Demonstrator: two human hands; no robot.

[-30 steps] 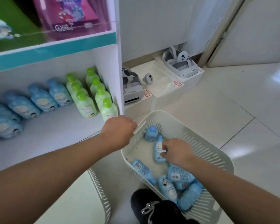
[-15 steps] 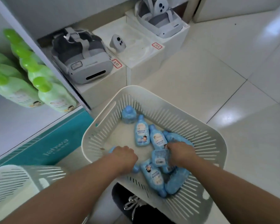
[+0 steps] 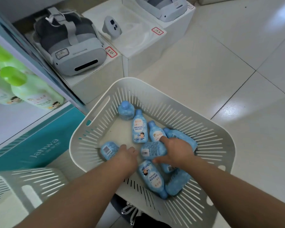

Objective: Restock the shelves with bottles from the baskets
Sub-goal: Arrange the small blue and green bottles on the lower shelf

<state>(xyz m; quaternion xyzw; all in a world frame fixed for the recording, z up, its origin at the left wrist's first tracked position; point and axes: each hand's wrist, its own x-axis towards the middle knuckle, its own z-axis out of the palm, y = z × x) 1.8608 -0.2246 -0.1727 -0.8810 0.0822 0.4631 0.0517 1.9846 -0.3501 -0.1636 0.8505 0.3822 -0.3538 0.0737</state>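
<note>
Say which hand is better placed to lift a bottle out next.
Right. The right hand curls round a blue bottle in the basket; the left hand is beside a second bottle, grip hidden.

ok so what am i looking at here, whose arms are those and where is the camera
No machine here: these are a person's two bare arms. The one picture comes from a camera worn on their head, looking down at their hands. On the tiled floor stands a white basket holding blue bottles. The right hand grips a bottle between thumb and fingers. The left hand is against a second bottle; its fingers are hidden, so I cannot tell if it has a grip. At left, green bottles sit on the shelf being restocked. The grey headset on a box just happens to be nearby.
</note>
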